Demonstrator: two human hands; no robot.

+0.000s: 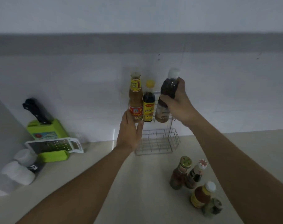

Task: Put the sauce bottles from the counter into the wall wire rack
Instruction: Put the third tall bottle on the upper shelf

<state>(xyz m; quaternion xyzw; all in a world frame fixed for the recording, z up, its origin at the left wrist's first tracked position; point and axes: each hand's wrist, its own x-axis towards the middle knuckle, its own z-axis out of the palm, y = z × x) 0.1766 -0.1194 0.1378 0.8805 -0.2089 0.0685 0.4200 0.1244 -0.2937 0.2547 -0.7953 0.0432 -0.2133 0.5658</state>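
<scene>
A wire rack (160, 141) hangs on the white wall above the counter. In its upper tier stand a tall bottle of orange sauce (135, 97) and a dark bottle with a yellow cap (148, 104). My right hand (178, 104) grips a large dark bottle with a white cap (167, 92), held at the upper tier's right end. My left hand (129, 131) is flat against the rack's left front, fingers touching the orange sauce bottle's base. On the counter stand a gold-capped bottle (180, 173), a dark bottle with a red-white cap (195, 174) and a yellow-labelled bottle (202, 194).
A green knife block (45, 128) with a black-handled knife, a grater (56, 145) and white-capped jars (19, 172) sit at the left of the beige counter (137, 191). A small dark jar (213, 207) stands by the yellow-labelled bottle. The rack's lower tier holds nothing.
</scene>
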